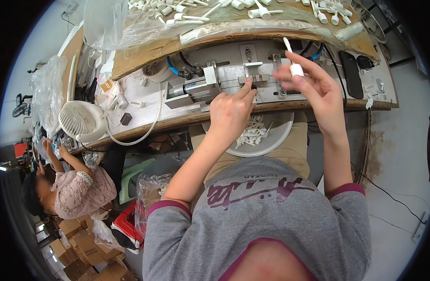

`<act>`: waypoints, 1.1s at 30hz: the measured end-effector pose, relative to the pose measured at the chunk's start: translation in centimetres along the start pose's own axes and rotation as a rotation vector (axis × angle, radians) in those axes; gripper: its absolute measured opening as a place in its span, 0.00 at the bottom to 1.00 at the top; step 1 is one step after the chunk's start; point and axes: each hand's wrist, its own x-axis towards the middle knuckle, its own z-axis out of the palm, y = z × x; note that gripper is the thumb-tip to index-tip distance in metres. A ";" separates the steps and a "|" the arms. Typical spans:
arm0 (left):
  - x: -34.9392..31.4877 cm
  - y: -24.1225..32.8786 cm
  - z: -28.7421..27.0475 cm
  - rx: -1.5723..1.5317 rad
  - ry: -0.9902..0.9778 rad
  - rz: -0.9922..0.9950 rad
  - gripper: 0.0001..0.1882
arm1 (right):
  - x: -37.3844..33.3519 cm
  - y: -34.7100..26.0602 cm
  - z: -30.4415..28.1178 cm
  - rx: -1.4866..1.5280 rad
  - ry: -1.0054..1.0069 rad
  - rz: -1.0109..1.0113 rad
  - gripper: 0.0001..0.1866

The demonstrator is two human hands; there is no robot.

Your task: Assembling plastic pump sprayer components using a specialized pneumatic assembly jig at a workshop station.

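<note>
White cup-ended stick (297, 70), pinched between right fingers (310, 66) and thumb (306, 88), left fingers (245, 90) at metal fixture (261, 78), grasp unclear

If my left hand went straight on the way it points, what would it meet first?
Probably the metal block at your left hand's fingertip, though depth is unclear here.

The plastic piece (297, 70) is white, the shirt (266, 220) maroon-trimmed grey.

I'm watching one wide fisheye camera peering steeply down from the head of the person in the grey, maroon-trimmed shirt (276, 218), catching the bare left hand (230, 111) and bare right hand (319, 89) at close range over the white, wood-edged workbench (149, 110).
</note>
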 end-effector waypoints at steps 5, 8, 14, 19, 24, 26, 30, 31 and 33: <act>0.2 0.1 -0.4 0.029 -0.068 -0.004 0.19 | -1.3 -0.1 0.5 -0.111 0.033 0.037 0.12; 0.6 -0.5 -1.5 -0.070 -0.112 -0.010 0.19 | -1.8 1.7 0.4 -0.612 -0.008 -0.253 0.12; 8.1 -1.3 -6.2 -0.372 0.276 -0.071 0.19 | -2.9 6.0 1.1 -1.035 -0.099 -0.568 0.16; 14.9 -1.6 -4.3 -0.222 0.455 0.118 0.13 | -2.0 8.7 2.5 -1.276 -0.176 -0.594 0.14; 16.8 -2.7 -2.7 -0.331 0.180 -0.017 0.14 | -0.6 8.1 2.9 -1.351 -0.220 -0.591 0.15; 16.7 -2.7 -3.4 -0.417 0.173 -0.061 0.14 | -0.6 8.1 2.9 -1.386 -0.221 -0.592 0.15; 14.0 -1.5 -5.6 -0.691 0.257 -0.155 0.13 | -1.9 7.9 3.1 -1.337 -0.193 -0.603 0.13; 13.0 -1.9 -5.4 -0.691 0.331 -0.087 0.14 | -2.1 7.9 3.1 -1.351 -0.197 -0.593 0.13; 11.3 -2.0 -6.4 -0.697 0.352 -0.053 0.15 | -2.1 8.0 3.3 -1.378 -0.215 -0.592 0.13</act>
